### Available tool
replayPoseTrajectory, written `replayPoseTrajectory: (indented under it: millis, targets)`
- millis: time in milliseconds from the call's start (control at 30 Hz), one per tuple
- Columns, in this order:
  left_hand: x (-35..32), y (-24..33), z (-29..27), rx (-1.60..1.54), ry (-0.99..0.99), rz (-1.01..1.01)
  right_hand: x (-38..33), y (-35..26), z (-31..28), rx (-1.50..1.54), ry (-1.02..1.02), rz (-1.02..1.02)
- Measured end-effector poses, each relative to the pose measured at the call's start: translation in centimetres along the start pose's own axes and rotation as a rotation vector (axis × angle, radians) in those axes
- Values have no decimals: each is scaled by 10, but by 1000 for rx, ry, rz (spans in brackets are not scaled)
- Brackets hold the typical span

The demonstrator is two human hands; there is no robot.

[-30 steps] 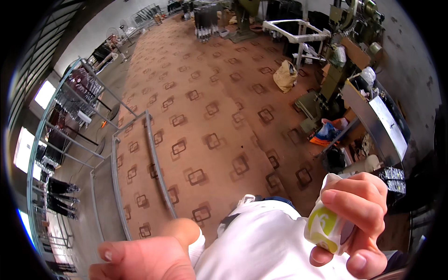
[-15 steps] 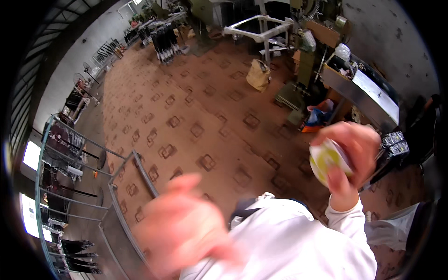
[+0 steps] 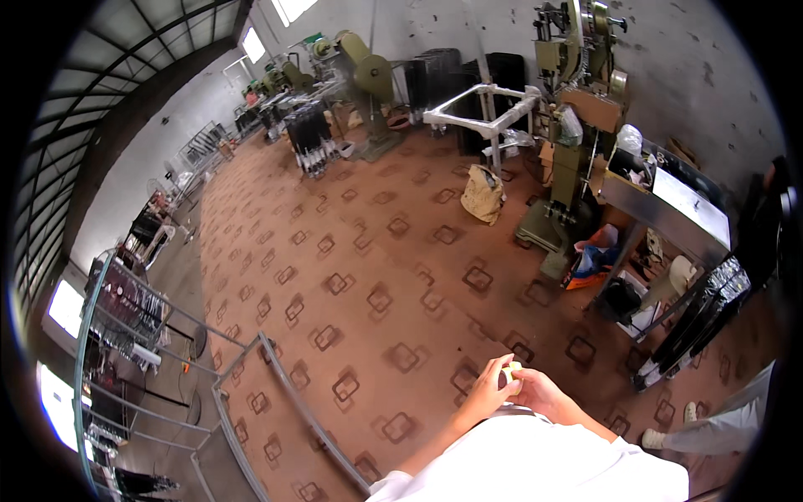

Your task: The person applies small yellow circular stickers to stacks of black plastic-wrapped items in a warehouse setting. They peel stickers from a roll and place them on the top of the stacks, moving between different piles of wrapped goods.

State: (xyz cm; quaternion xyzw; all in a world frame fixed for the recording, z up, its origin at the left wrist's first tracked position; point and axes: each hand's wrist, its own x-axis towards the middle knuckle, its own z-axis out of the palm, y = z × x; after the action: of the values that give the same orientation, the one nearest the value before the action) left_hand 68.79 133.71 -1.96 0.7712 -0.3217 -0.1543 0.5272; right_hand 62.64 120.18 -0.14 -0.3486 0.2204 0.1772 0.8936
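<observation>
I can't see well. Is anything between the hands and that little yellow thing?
Nothing visible. The left hand and the right hand both touch the yellow thing, meeting around it in front of the white shirt.

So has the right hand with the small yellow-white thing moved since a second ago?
Yes. The right hand has come down and inward from near the metal workbench, meeting the left hand on the small yellow-white object.

Patterned brown floor (image 3: pixel 368 276); green machines (image 3: pixel 577 159).
</observation>
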Motion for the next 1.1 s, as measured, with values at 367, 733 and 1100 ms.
replayPoseTrajectory:
  millis: [367,733,1100]
  targets:
    - [41,-15,21,-356,-322,-72,10,-2,-25,22,267,-310]
    - [104,56,146,-72,-617,334,-75,-24,-121,470,501,-535]
    - [168,99,240,-217,-602,85,-129,-94,-205,212,291,-727]
